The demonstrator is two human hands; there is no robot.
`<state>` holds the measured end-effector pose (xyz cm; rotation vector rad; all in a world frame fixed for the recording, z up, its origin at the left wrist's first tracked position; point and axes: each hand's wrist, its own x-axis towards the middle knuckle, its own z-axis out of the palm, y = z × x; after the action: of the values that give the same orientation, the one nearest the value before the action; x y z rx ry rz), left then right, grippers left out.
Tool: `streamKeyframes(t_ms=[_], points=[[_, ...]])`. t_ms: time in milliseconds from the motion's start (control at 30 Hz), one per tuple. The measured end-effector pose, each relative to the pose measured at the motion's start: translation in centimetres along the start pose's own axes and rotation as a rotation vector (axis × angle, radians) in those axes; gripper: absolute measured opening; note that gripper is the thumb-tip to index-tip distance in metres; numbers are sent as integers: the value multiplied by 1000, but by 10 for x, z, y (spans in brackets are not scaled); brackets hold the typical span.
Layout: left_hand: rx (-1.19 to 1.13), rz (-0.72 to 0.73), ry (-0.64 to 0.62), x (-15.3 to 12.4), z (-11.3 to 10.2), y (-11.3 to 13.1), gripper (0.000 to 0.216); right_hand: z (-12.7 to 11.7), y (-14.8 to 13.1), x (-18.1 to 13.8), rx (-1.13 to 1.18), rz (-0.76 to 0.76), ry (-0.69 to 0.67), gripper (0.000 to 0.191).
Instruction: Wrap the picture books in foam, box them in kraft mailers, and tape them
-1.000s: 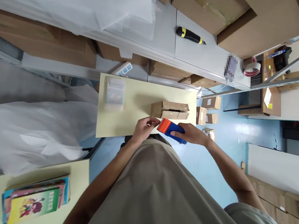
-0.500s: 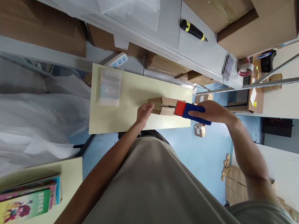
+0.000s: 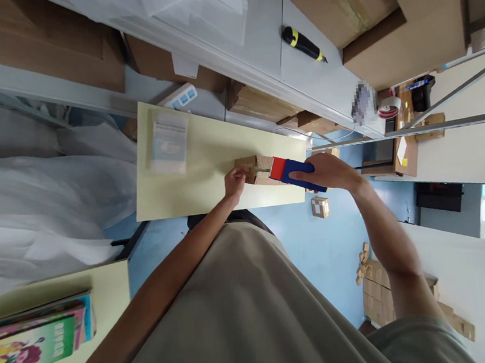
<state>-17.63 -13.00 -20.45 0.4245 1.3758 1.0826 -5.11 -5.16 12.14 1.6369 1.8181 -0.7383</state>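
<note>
My right hand [image 3: 330, 173] is closed round a blue and red tape dispenser [image 3: 290, 173] and presses it on a small brown cardboard box [image 3: 254, 164]. The box lies on a pale yellow table [image 3: 206, 168], near its right end. My left hand [image 3: 236, 181] rests against the box's near left side, fingers curled on it.
A clear packet [image 3: 168, 147] lies at the table's left end. A white power strip [image 3: 178, 97] sits behind it. On the grey shelf are a yellow-black cutter [image 3: 302, 44], a tape roll [image 3: 386, 110] and large cartons [image 3: 384, 10]. Books [image 3: 34, 345] lie on a nearer table; small boxes [image 3: 320, 207] dot the blue floor.
My right hand carried the tape dispenser up from in front of my body onto the box and slid it left. My left hand moved from the dispenser to the box's side.
</note>
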Motion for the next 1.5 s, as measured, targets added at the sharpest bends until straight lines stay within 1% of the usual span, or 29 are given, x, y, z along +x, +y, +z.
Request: streamKeyframes(t_ms=[100, 167, 267, 333, 367, 433, 500, 567, 633, 700, 767, 833, 967, 1100, 1167, 1300, 1500], points=[[53, 45, -21, 5, 6, -6, 15, 5, -4, 0, 25, 16, -2, 60], [135, 70, 1, 8, 6, -10, 14, 6, -7, -1, 40, 17, 0, 60], [288, 80, 56, 9, -3, -15, 27, 8, -8, -4, 60, 20, -3, 59], [336, 111, 47, 7, -12, -15, 37, 7, -7, -6, 70, 26, -6, 58], [337, 149, 26, 4, -16, -12, 42, 7, -6, -7, 70, 26, -2, 58], [324, 272, -42, -1, -19, -2, 58, 7, -4, -9, 62, 11, 9, 59], [350, 415, -142, -6, -16, 12, 77, 7, -3, -11, 47, -10, 17, 61], [441, 529, -249, -9, -8, 28, 86, 7, -5, -13, 21, -16, 6, 63], [565, 596, -334, -8, 0, 40, 78, 7, -9, -16, -18, 12, -19, 64], [691, 619, -379, -5, 7, 46, 62, 7, -13, -18, -63, 49, -39, 62], [792, 624, -385, -3, 10, 48, 50, 7, -15, -18, -104, 68, -39, 60], [854, 636, -381, -2, 9, 48, 46, 8, -13, -17, -131, 66, -32, 59], [913, 655, -385, -5, 5, 45, 43, 8, 8, -13, -126, 64, -38, 60], [964, 636, -382, -8, -2, 46, 49, 7, 39, -6, -78, 47, -125, 62], [991, 619, -384, -9, -6, 47, 54, 8, 57, 1, -91, 42, -154, 62], [1030, 616, -378, -9, -10, 49, 62, 16, 92, 25, -133, 24, -180, 60], [1103, 555, -369, -13, -4, 48, 64, 39, 133, 77, -56, -37, -263, 59]])
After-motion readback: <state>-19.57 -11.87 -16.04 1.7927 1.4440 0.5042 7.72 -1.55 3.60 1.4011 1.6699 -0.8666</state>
